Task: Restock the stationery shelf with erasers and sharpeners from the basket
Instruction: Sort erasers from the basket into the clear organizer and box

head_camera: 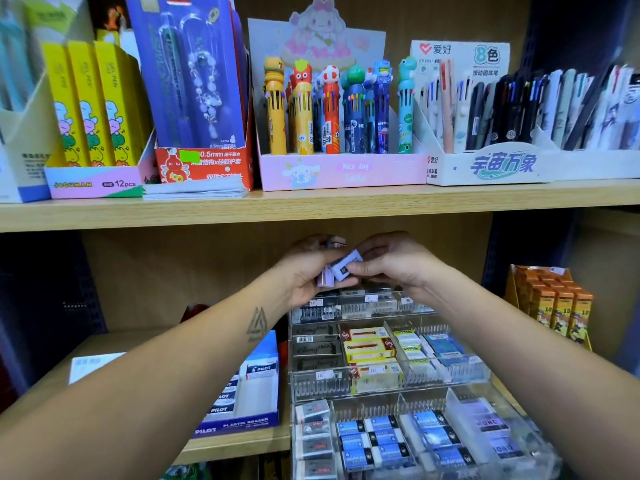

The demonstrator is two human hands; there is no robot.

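Both my hands are raised over the back tier of a clear acrylic eraser display (391, 393) on the lower shelf. My left hand (304, 271) holds a small stack of boxed erasers (326, 279), one more showing above its fingers. My right hand (391, 263) pinches a white eraser with a dark label (346, 266) at the top of that stack. The display's tiers hold rows of black, yellow-red, white-green and blue sleeved erasers. The basket is out of view.
A blue PILOT plastic eraser box (242, 393) stands left of the display, orange pencil boxes (557, 306) to its right. The upper shelf (311, 206) carries yellow pen boxes, character multicolour pens (332, 112) and an 8-colour pen display (502, 109).
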